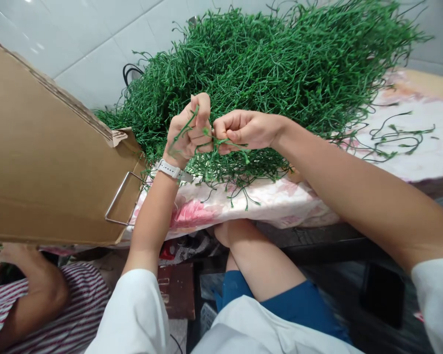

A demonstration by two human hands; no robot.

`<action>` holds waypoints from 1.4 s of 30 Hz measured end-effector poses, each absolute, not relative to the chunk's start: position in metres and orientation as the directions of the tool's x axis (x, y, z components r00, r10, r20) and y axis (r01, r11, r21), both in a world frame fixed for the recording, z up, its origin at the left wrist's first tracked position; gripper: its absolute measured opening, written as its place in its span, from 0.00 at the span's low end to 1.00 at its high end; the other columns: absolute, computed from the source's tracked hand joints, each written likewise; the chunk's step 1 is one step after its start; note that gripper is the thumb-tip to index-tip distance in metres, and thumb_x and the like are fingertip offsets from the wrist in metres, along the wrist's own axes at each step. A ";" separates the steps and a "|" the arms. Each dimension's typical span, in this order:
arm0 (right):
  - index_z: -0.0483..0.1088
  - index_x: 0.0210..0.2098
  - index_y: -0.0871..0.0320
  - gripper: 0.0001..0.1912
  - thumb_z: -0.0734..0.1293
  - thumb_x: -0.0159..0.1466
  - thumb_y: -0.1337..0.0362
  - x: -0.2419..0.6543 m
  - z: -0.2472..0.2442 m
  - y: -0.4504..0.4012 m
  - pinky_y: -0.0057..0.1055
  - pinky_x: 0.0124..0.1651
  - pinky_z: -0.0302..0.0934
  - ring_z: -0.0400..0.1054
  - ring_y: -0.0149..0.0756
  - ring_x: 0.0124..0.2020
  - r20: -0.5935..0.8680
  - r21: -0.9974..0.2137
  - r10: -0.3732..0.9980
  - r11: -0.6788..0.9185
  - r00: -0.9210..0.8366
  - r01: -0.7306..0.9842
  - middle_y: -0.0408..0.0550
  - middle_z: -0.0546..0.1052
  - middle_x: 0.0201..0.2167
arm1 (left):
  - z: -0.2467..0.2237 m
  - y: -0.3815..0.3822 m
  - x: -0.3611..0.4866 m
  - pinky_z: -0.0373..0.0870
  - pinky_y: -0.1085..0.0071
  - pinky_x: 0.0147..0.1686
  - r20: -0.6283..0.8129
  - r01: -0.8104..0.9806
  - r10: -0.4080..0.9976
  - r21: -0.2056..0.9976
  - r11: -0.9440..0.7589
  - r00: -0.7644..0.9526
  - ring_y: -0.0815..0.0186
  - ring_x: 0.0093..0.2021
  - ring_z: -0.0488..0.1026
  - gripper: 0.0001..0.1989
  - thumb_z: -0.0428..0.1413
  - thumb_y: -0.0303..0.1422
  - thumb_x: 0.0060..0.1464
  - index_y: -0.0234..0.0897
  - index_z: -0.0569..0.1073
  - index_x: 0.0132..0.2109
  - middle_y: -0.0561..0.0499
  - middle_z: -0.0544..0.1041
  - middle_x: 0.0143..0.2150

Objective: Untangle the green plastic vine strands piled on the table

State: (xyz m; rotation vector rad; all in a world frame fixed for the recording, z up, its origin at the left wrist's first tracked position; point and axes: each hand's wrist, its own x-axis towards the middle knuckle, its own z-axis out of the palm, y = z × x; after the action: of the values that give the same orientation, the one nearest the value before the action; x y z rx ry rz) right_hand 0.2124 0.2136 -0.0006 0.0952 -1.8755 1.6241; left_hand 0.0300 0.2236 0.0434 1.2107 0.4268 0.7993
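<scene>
A large heap of thin green stems [266,69] with small buds lies on a flowered cloth. In front of the heap, my left hand [192,129], with a white watch on its wrist, is curled around a few green stems, one of them crossing its palm. Close beside it on the right, my right hand [241,130] pinches green stems between thumb and fingers. Both hands are raised above the near edge of the heap, their fingers almost touching. Stem ends poke out below and between them.
A big cardboard box [51,147] stands at the left, with a metal wire handle [120,199] by its corner. Loose stems [402,137] lie on the flowered cloth [409,162] at the right. Another person in a striped shirt [74,300] sits at the lower left.
</scene>
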 end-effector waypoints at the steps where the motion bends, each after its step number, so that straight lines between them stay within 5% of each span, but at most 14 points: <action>1: 0.65 0.34 0.60 0.21 0.76 0.66 0.52 0.212 0.000 0.212 0.26 0.36 0.59 0.61 0.23 0.28 0.499 -0.867 0.362 0.210 -0.788 -0.453 0.35 0.64 0.25 | 0.042 0.224 0.029 0.40 0.77 0.07 0.124 -0.335 0.747 0.932 0.138 0.653 0.75 0.12 0.26 0.32 0.28 0.45 0.74 0.40 0.56 0.23 0.61 0.33 0.17; 9: 0.63 0.31 0.56 0.26 0.76 0.61 0.44 0.212 0.013 0.205 0.28 0.32 0.62 0.61 0.26 0.25 0.405 -0.912 0.645 0.229 -0.649 -0.341 0.38 0.65 0.24 | 0.053 0.222 0.031 0.46 0.79 0.11 0.296 -0.476 0.716 0.878 0.057 0.632 0.73 0.14 0.33 0.35 0.26 0.45 0.74 0.39 0.66 0.27 0.60 0.35 0.21; 13: 0.62 0.31 0.54 0.22 0.73 0.66 0.48 0.213 0.017 0.212 0.28 0.32 0.63 0.63 0.29 0.26 0.401 -0.900 0.832 0.280 -0.383 -0.335 0.39 0.68 0.25 | 0.061 0.223 0.032 0.67 0.76 0.24 0.309 -0.605 0.836 0.796 0.034 0.454 0.73 0.22 0.65 0.33 0.34 0.53 0.73 0.37 0.74 0.37 0.55 0.60 0.23; 16: 0.62 0.32 0.54 0.19 0.73 0.68 0.52 0.211 0.016 0.218 0.27 0.30 0.63 0.63 0.29 0.25 0.385 -0.894 0.894 0.299 -0.230 -0.333 0.39 0.67 0.25 | 0.058 0.224 0.032 0.73 0.73 0.38 0.304 -0.564 0.855 0.826 -0.017 0.420 0.69 0.38 0.77 0.31 0.38 0.53 0.73 0.35 0.77 0.48 0.47 0.77 0.40; 18: 0.63 0.31 0.55 0.17 0.72 0.68 0.55 0.209 0.016 0.221 0.26 0.29 0.61 0.61 0.27 0.24 0.371 -0.891 0.909 0.292 -0.189 -0.348 0.39 0.67 0.25 | 0.053 0.225 0.036 0.72 0.73 0.42 0.308 -0.482 0.869 0.871 -0.093 0.388 0.69 0.41 0.77 0.26 0.42 0.49 0.74 0.36 0.77 0.53 0.47 0.78 0.46; 22: 0.63 0.31 0.56 0.17 0.72 0.69 0.58 0.207 0.016 0.222 0.25 0.28 0.60 0.60 0.26 0.23 0.363 -0.883 0.917 0.282 -0.166 -0.375 0.38 0.67 0.24 | 0.039 0.228 0.047 0.68 0.77 0.37 0.301 -0.318 0.886 0.929 -0.190 0.352 0.71 0.38 0.78 0.09 0.59 0.31 0.67 0.42 0.78 0.52 0.53 0.77 0.40; 25: 0.63 0.30 0.55 0.18 0.74 0.67 0.58 0.208 0.016 0.222 0.25 0.27 0.60 0.58 0.26 0.22 0.366 -0.881 0.915 0.281 -0.171 -0.380 0.37 0.64 0.23 | 0.033 0.235 0.051 0.68 0.78 0.35 0.278 -0.290 0.917 0.937 -0.193 0.287 0.70 0.38 0.80 0.06 0.65 0.31 0.61 0.40 0.78 0.46 0.54 0.75 0.36; 34: 0.63 0.28 0.55 0.18 0.74 0.66 0.57 0.217 0.017 0.224 0.28 0.27 0.59 0.53 0.27 0.22 0.391 -0.880 0.899 0.303 -0.196 -0.366 0.37 0.60 0.21 | 0.044 0.251 0.034 0.68 0.75 0.27 0.253 -0.348 0.958 0.918 -0.193 0.135 0.72 0.22 0.67 0.18 0.60 0.48 0.64 0.42 0.72 0.30 0.55 0.69 0.23; 42: 0.63 0.29 0.55 0.21 0.77 0.63 0.53 0.220 0.016 0.228 0.28 0.29 0.57 0.56 0.26 0.25 0.421 -0.868 0.900 0.366 -0.108 -0.336 0.38 0.65 0.24 | 0.043 0.257 0.033 0.67 0.76 0.28 0.327 -0.390 0.935 0.885 -0.254 0.134 0.74 0.20 0.63 0.14 0.63 0.36 0.64 0.43 0.71 0.29 0.59 0.63 0.20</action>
State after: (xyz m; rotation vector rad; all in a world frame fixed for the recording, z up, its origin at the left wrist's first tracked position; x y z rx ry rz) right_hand 0.2202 0.2282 0.0158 -0.5908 -1.2672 1.1543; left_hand 0.0329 0.2566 0.0427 1.2169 0.6281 1.4252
